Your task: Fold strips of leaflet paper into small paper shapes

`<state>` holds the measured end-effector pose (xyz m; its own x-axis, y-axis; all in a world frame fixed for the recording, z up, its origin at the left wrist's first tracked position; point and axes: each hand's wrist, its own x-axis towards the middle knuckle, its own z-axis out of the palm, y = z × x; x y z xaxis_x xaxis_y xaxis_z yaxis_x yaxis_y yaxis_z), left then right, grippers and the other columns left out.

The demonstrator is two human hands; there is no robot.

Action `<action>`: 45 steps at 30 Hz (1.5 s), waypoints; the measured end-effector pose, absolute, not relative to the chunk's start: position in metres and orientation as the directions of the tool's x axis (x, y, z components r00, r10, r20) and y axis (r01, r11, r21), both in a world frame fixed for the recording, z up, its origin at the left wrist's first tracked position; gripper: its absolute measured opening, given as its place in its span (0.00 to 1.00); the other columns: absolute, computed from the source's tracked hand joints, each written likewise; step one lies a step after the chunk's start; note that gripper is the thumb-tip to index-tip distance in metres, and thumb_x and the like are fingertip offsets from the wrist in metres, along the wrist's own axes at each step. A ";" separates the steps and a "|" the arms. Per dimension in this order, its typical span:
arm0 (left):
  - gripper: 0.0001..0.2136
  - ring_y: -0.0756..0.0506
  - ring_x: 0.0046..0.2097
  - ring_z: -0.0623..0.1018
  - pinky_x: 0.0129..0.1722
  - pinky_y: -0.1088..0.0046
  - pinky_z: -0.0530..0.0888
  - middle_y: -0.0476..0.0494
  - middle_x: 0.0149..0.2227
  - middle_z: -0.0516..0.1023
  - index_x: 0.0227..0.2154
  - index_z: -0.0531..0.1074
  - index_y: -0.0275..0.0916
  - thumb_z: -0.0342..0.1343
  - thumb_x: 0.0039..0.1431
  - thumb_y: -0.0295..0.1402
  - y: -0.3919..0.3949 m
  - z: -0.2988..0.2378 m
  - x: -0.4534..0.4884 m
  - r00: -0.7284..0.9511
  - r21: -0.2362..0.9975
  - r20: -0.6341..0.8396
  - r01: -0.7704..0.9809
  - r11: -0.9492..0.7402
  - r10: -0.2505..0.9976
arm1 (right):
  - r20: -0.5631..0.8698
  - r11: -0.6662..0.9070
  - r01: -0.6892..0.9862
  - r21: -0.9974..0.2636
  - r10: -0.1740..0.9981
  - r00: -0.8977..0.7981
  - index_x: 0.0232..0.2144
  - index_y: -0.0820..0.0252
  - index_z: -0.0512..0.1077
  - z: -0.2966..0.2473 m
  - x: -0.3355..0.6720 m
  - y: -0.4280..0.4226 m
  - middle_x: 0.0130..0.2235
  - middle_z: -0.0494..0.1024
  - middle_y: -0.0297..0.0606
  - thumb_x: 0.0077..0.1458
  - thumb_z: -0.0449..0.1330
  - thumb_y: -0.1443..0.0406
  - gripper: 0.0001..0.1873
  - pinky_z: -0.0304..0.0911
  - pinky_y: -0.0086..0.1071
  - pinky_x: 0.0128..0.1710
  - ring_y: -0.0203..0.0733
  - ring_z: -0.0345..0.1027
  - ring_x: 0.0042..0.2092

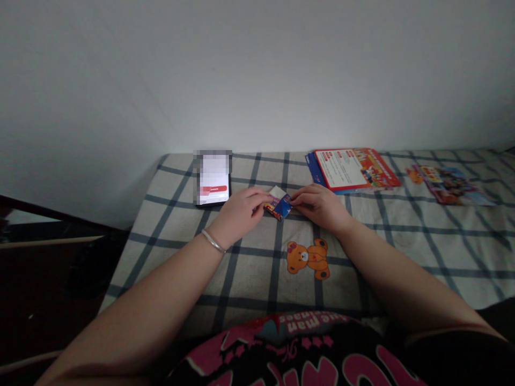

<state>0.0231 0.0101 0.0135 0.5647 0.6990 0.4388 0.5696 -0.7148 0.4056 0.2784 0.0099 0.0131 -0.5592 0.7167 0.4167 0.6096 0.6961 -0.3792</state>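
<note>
Paper piece [280, 207], apparently folded, is positioned at the checked cloth [161, 230], its left side pinched between the narrowed fingers of the left hand [240, 210] and its right corner by those of the right hand [323, 206]. Light, thin, easily creased stock is judged likely; hold is best taken gently at opposite edges.

Fingertips of the left hand [243, 209] and right hand [324, 208] hide parts of the small folded blue-and-red paper [280, 208], its print too small to read. Near the far left corner of the beige-and-blue checked cloth [169, 257], pixelation obscures the lit black phone [214, 177]. The glossy multicoloured leaflet [454, 184] by the far edge is blurred.
</note>
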 end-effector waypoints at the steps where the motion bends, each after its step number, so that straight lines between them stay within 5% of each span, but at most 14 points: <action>1: 0.13 0.46 0.48 0.76 0.52 0.60 0.74 0.44 0.46 0.76 0.44 0.73 0.40 0.51 0.59 0.21 0.010 0.013 0.023 0.571 0.394 0.433 0.576 -0.716 0.698 | 0.414 0.695 0.616 -0.372 0.718 -0.560 0.35 0.53 0.78 0.014 0.278 0.010 0.42 0.81 0.37 0.58 0.61 0.64 0.05 0.67 0.40 0.44 0.44 0.72 0.44; 15: 0.14 0.42 0.55 0.72 0.56 0.58 0.71 0.39 0.54 0.72 0.52 0.70 0.37 0.53 0.64 0.30 0.006 0.011 0.031 0.631 0.297 0.399 0.597 -0.745 0.665 | 0.406 0.691 0.626 -0.363 0.721 -0.561 0.34 0.54 0.78 0.018 0.276 0.008 0.44 0.82 0.36 0.58 0.61 0.65 0.05 0.67 0.43 0.46 0.45 0.73 0.45; 29: 0.20 0.39 0.62 0.65 0.62 0.57 0.63 0.36 0.61 0.66 0.59 0.64 0.35 0.50 0.66 0.35 0.004 0.008 0.044 0.659 0.238 0.287 0.654 -0.718 0.695 | 0.358 0.590 0.622 -0.515 0.807 -0.469 0.30 0.54 0.76 0.013 0.276 0.013 0.43 0.82 0.35 0.52 0.64 0.68 0.02 0.67 0.43 0.46 0.45 0.74 0.43; 45: 0.22 0.39 0.66 0.60 0.65 0.58 0.58 0.34 0.67 0.57 0.61 0.61 0.31 0.44 0.68 0.34 -0.001 0.010 0.053 0.625 0.202 0.193 0.730 -0.654 0.757 | 0.344 0.555 0.676 -0.485 0.832 -0.436 0.40 0.57 0.75 0.012 0.273 0.012 0.39 0.80 0.39 0.53 0.64 0.65 0.10 0.65 0.42 0.46 0.47 0.71 0.43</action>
